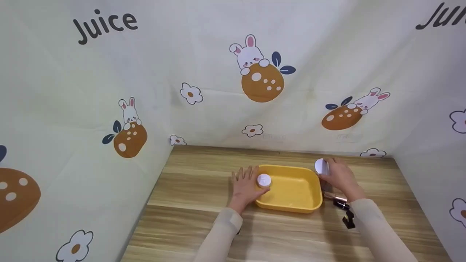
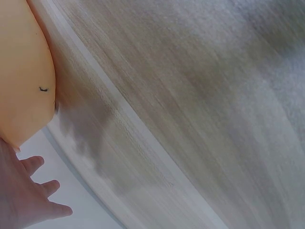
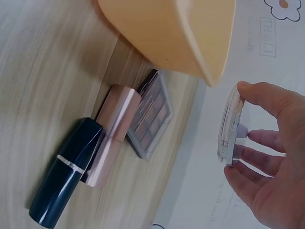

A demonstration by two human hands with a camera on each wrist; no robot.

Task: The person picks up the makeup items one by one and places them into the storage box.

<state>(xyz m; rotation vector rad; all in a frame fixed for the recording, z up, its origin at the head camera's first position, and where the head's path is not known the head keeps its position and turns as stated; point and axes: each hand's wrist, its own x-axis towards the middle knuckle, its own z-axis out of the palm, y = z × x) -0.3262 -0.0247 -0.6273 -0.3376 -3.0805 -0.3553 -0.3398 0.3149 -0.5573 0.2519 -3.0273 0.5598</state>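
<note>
Yellow tray (image 1: pixel 295 192): between the hands. Left hand (image 1: pixel 245 187): fingers extended, at the tray's rim. Right hand (image 1: pixel 340 176): pinching, near an eyeshadow palette (image 3: pixel 152 114). Round clear-rimmed compact (image 1: pixel 320 166): in the right hand's grip. White-topped round container (image 1: pixel 264 180): inside tray, beside left hand's thumb.

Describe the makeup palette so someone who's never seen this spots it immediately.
On the wooden table, find the yellow tray. Just past its end on the person's right, beside a rose-gold tube, is the palette. It's flat, with a grid of brownish squares, unlike nearby tubes.
</note>
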